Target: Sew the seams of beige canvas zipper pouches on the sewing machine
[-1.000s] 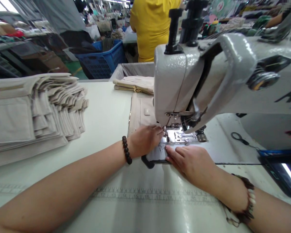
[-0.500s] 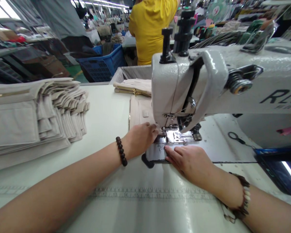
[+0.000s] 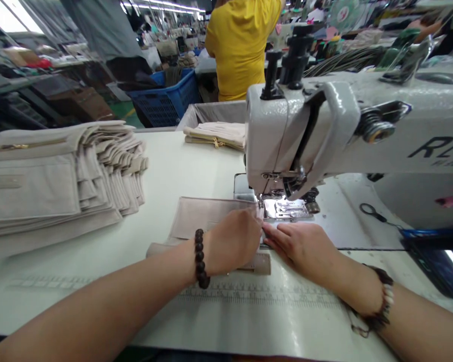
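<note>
A beige fabric piece lies on the pale table at the left of the sewing machine, its right edge at the needle area. My left hand, with a dark bead bracelet, is closed over that fabric, fingers pinched at its right edge beside the presser foot. A folded flap and strap of the piece show below the hand. My right hand rests with fingertips on the metal plate, touching the fabric's edge, its fingers extended and holding nothing visible.
A thick stack of beige fabric pieces lies on the left. Behind the machine head is a zippered beige stack. Small scissors and a dark tablet-like device are on the right. A person in yellow stands beyond, near a blue crate.
The fabric at the needle now lies turned, spread to the left and nearer me, instead of behind the foot. My left hand has moved down and right with it. My right hand has barely shifted.
</note>
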Demonstrator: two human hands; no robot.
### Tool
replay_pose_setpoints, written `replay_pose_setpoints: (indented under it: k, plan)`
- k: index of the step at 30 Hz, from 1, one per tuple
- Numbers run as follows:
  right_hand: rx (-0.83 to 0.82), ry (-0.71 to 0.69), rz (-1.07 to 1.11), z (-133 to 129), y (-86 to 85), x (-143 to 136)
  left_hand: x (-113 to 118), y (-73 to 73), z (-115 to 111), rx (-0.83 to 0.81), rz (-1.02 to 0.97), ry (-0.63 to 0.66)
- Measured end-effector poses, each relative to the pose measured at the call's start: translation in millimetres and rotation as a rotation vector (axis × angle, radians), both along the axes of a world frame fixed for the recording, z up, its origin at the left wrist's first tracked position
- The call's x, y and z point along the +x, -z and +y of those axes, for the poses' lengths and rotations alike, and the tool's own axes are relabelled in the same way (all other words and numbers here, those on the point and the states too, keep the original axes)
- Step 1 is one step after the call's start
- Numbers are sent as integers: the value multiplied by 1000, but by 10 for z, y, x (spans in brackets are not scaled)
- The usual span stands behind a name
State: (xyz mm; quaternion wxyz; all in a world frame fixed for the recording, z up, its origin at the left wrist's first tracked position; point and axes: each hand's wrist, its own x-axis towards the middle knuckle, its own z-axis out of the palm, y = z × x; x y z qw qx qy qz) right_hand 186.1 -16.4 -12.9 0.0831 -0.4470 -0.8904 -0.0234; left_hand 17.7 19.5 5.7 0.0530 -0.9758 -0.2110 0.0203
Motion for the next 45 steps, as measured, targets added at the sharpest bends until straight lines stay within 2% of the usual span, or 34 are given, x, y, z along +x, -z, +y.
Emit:
replay_pose_setpoints:
  k: [4,7,9,11,14,18,21,23,25,27,30,37,45]
  plan:
    - [-26,17,-13,-2,-11,-8,5,-55,37,-48,25,-20]
    - [-26,-11,13,8,-18,4,-66,-160,-12,-210,-78,-105]
    - [-22,-43,43,9,-34,29,-168,-213,-98,-308,-150,-96]
    - [-6,-71,87,-5,-65,62,-285,-217,-204,-260,-197,-42]
    - [65,-123,196,-59,-131,87,-403,-147,-328,-11,-258,24]
    - [185,-203,272,-155,-196,31,-394,-101,-377,146,-347,118]
    - [242,-260,250,-197,-211,-15,-308,-159,-396,152,-377,111]
    - [309,-300,248,-207,-215,-14,-244,-198,-420,156,-367,48]
    - [373,-322,238,-209,-221,6,-197,-214,-445,181,-369,-6]
    - [400,-333,231,-215,-229,28,-176,-206,-458,197,-391,1]
    - [345,-359,232,-241,-235,43,-179,-184,-458,170,-405,68]
    - [239,-405,212,-279,-209,47,-141,-167,-448,139,-285,107]
    - [239,-334,122,-139,-152,48,-84,-4,-280,84,-273,69]
